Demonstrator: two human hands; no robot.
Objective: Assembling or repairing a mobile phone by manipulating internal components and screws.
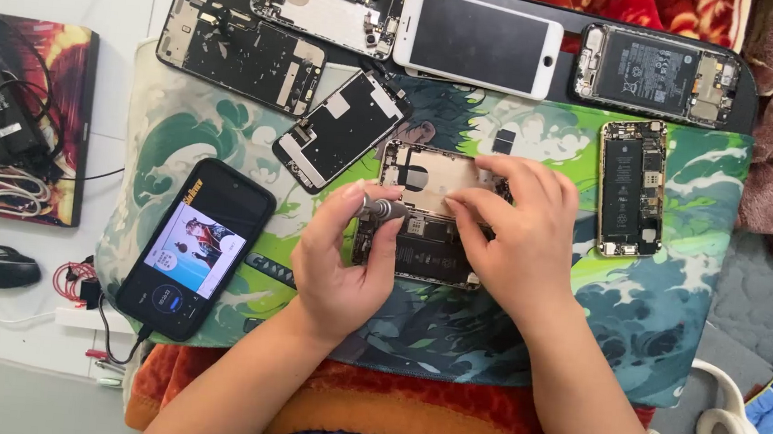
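An opened phone body (427, 176) with bare circuitry lies on the green patterned mat (671, 300) in the middle. My left hand (342, 264) grips a small grey screwdriver (382, 209) whose tip points at the phone's left side. My right hand (517, 231) rests on the phone's right half, fingers pressing it down and hiding that part.
A lit black phone (196, 247) plays a video at left. Several opened phones ring the mat: a back shell (239, 51), a detached screen part (343, 131), a white-fronted phone (477, 40), one showing its battery (630, 187). White headphones (723, 433) lie at lower right, a mouse (2, 267) at left.
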